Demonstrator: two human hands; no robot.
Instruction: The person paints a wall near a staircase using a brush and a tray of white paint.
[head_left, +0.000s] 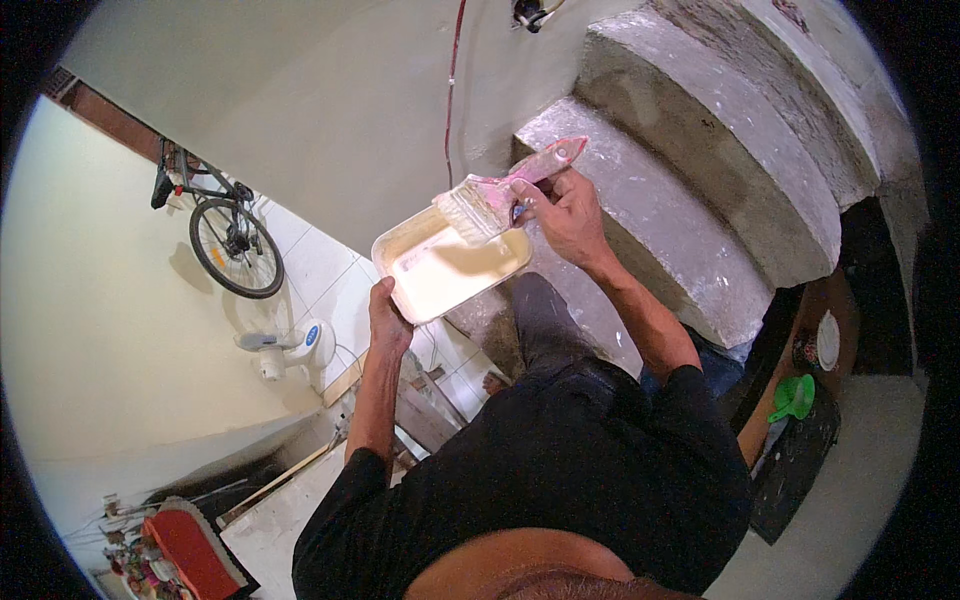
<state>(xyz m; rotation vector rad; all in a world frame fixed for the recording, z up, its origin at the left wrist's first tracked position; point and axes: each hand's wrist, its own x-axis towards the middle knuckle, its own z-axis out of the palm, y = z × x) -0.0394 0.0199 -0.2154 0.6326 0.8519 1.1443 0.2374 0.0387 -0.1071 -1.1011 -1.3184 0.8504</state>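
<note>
My left hand (391, 315) grips the lower left corner of a shallow plastic tub (386, 262), its thumb on the rim. Cream-white paint (442, 277) lies inside the tub. In my right hand (568, 214) is a wide paintbrush (495, 195) with a pink, paint-smeared handle that points up and right. Its paint-coated bristles hang over the tub's upper edge; whether they touch the rim I cannot tell.
Curved concrete steps (675, 262) rise to the right beside a grey wall (315, 97) with a red cable (451, 82). At left are a bicycle (236, 247) and a white fan (319, 343). A green plastic scoop (793, 397) lies at right.
</note>
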